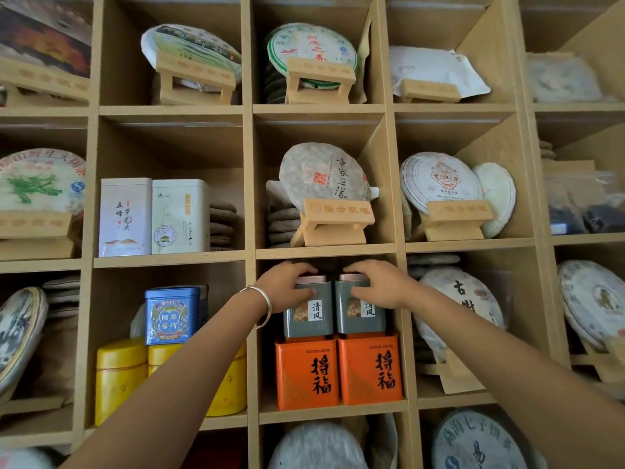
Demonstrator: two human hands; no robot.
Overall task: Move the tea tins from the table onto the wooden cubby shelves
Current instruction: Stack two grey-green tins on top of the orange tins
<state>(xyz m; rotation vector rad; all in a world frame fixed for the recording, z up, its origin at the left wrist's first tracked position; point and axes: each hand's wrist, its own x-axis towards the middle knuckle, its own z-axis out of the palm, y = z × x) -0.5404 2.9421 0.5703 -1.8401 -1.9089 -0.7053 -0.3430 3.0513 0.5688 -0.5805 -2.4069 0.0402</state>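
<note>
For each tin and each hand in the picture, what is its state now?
Left grey tin: upright on left orange tin, lid on, gripped.
Right grey tin: upright on right orange tin, lid on, gripped.
Orange tins: upright, side by side, closed.
Blue tin: upright on yellow tins.
Left hand: holds left grey tin.
Right hand: holds right grey tin.

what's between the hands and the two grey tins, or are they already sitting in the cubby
Nothing visible. The left hand grips the left grey square tin and the right hand grips the right grey square tin; both tins already sit on two orange square tins inside the wooden cubby.
</note>
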